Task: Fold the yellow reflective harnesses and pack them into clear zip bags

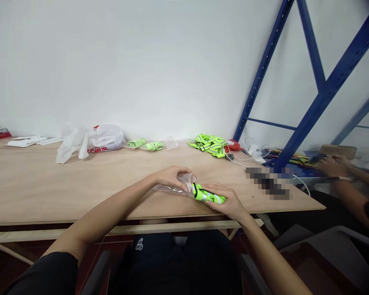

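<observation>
Your left hand (171, 177) is curved, thumb and fingers spread, holding the clear bag (189, 179) at its mouth; your right hand (231, 200) is closed around the rolled fluorescent bundle (206, 197), its end at that mouth, above the table's (80, 184) near edge. Entry unconfirmed. Advisable: keep the mouth wide, bundle compact, feed straight.

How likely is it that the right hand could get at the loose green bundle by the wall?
Probably yes: the loose bundle lies farther back on the table, with nothing visible standing between. The right hand grips a rolled bundle, though, so it may need to put that down first.
</observation>
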Action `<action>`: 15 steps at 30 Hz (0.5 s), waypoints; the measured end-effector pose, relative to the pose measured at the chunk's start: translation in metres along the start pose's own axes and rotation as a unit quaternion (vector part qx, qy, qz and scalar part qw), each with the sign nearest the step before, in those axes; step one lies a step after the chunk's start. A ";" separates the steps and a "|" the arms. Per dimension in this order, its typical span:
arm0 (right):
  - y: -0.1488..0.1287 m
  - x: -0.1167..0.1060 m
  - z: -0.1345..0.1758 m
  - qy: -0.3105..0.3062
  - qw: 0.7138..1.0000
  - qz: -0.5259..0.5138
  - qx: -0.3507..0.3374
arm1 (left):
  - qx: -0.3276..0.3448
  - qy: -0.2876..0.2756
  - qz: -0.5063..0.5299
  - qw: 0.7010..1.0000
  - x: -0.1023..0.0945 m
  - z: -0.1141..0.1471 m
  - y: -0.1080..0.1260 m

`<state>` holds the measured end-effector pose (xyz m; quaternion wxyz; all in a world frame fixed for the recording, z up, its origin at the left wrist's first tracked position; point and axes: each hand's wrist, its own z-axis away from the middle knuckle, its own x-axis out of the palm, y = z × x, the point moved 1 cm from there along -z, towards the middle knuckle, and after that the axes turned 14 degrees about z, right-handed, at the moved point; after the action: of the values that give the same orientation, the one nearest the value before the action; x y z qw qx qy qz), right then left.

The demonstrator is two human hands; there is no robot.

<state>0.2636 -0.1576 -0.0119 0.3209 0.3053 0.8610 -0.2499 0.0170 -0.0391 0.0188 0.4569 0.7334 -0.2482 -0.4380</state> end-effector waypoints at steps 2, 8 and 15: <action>0.000 -0.001 0.000 -0.005 1.000 -0.008 0.000 | -0.005 -0.002 -0.001 1.000 -0.001 0.001 0.002; -0.001 0.000 -0.002 -0.021 1.000 -0.010 0.000 | -0.010 -0.043 -0.030 0.999 0.008 0.003 0.007; -0.007 0.004 -0.002 -0.017 0.990 0.137 0.018 | 0.045 -0.076 -0.167 0.982 0.028 0.003 0.012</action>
<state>0.2557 -0.1592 -0.0115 0.3611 0.4218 0.8009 -0.2241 0.0286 -0.0676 0.0171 0.3237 0.7490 -0.1757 -0.5507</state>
